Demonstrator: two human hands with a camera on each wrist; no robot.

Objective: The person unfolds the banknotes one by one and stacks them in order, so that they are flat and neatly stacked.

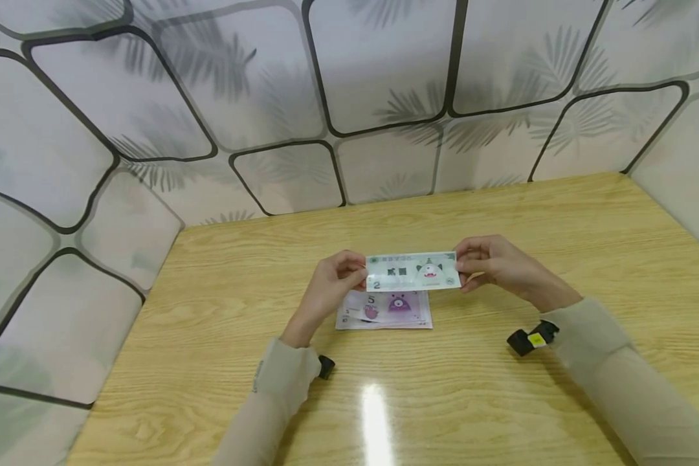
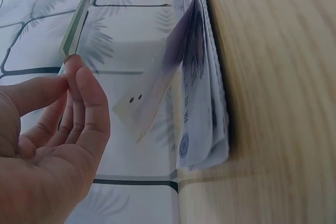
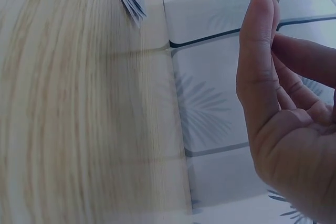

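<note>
A pale green play banknote, marked 2 with a small cartoon monster, is stretched level between both hands above the table. Its left end is pinched by my left hand between thumb and fingers; my right hand pinches the other end. Below and partly behind it lies a stack of play banknotes, with a purple 5 note near the top. In the left wrist view that stack shows several layered notes, one lifted at an angle. The green note appears nearly edge-on there.
The wood-grain table runs up to a wall with a stone-and-leaf pattern at the back and sides. A black wrist camera sits at the right cuff, another black device at the left cuff.
</note>
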